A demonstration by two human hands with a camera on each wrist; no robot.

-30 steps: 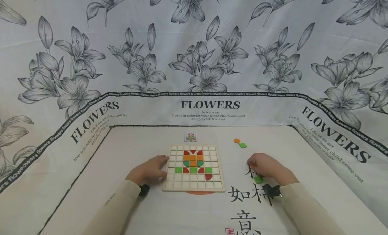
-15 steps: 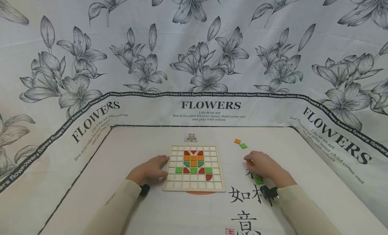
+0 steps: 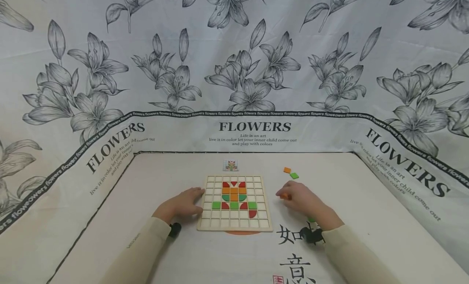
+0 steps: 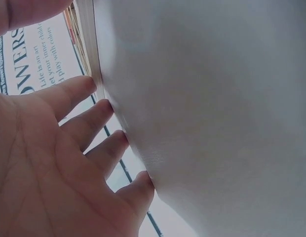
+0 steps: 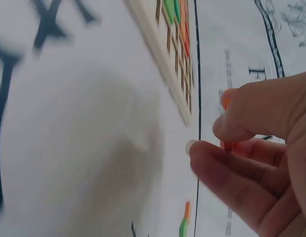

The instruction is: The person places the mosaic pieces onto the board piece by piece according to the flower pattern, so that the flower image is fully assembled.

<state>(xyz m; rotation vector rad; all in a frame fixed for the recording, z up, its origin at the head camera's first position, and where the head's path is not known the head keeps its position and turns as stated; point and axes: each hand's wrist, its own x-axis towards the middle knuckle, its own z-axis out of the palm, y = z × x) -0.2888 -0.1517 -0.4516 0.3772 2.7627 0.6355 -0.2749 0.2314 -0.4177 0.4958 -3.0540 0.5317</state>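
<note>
My left hand (image 3: 181, 204) rests at the left side of a wooden grid board (image 3: 216, 223), fingers extended, with the fingertips (image 4: 106, 104) against its edge in the left wrist view. Red, orange, green and teal tiles form a pattern in the board's middle cells. To the right of the board, my right hand (image 3: 305, 200) pinches a small orange tile (image 5: 227, 97) between thumb and fingers, which cover most of it. The hand is over the white cloth, a short way from the board's right rim.
A small printed pattern card (image 3: 231, 166) lies behind the board. An orange tile (image 3: 287, 170) and a green tile (image 3: 294, 175) lie to its right. Another green tile (image 3: 312, 219) shows partly beneath my right wrist. Flower-printed fabric (image 3: 253, 90) walls the table's back and sides.
My right hand has moved left toward the board with the orange tile, away from the green tile near the wrist. My left hand and the board have stayed in place.
</note>
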